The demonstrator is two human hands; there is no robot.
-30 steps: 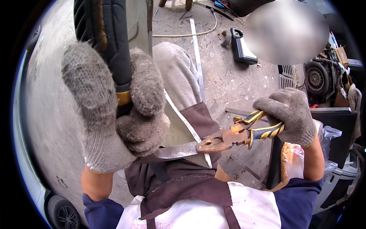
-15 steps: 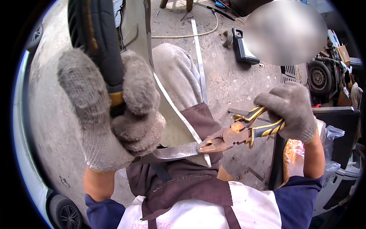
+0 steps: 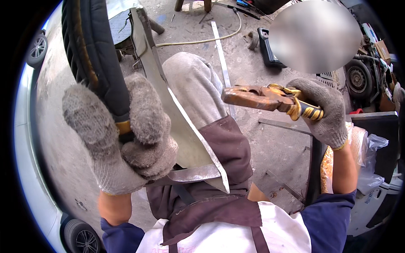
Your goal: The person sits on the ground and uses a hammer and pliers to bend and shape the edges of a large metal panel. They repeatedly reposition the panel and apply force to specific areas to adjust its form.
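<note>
My left hand (image 3: 120,145), in a grey knit glove, grips the lower end of a black padded piece (image 3: 95,55) with a yellowish band. Beside it, a curved pale panel (image 3: 183,145) with a bright bare edge leans across my lap. At its near end runs a bent metal lip (image 3: 198,173); whether the padded piece joins the panel is hidden behind the glove. My right hand (image 3: 327,111), gloved too, is wrapped round the yellow-and-black handles of rusty pliers (image 3: 261,98). Their jaws point left, in the air above my thigh, apart from the panel.
On the concrete floor lie a long metal strip (image 3: 220,55), a pale hose (image 3: 194,43) and a black case (image 3: 270,48). A light-coloured car (image 3: 31,139) stands at the left. To the right are a loose wheel (image 3: 359,78) and a clear plastic bag (image 3: 373,158).
The pliers have come off the panel's metal lip and risen up and away, with my right hand still on them. The panel and padded piece have tilted slightly, and my left hand sits a little lower.
</note>
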